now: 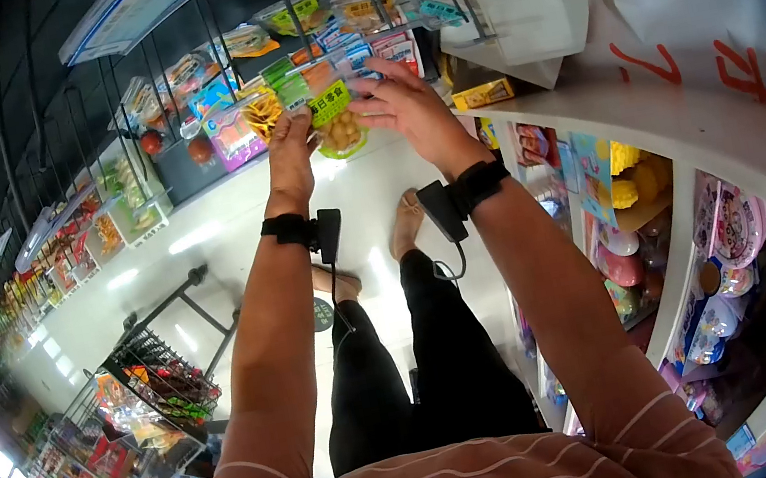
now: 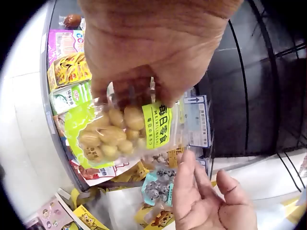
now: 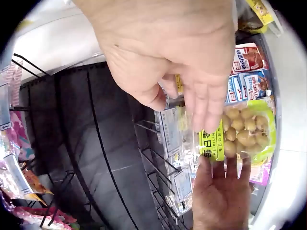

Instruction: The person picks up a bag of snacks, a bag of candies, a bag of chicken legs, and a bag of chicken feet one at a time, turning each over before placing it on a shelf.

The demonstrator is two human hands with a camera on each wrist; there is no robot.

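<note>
A clear snack bag (image 1: 343,134) with a green label and round yellowish pieces inside hangs in front of the shelf. My left hand (image 1: 292,165) pinches its side edge between thumb and fingers, as the right wrist view shows with the fingers behind the bag (image 3: 247,132). On the other side is my right hand (image 1: 424,121), its fingers fairly straight and its fingertips right at the label end of the bag. In the left wrist view the right hand (image 2: 206,201) shows palm up beside the bag (image 2: 112,132), gripping nothing.
Packaged snacks (image 1: 235,142) fill the shelf behind the bag, under black hanging rods (image 1: 212,35). A white shelf unit (image 1: 629,132) with toys stands at the right. A shopping cart (image 1: 164,382) with goods is on the floor at the left. A yellow box (image 1: 484,95) lies at the shelf corner.
</note>
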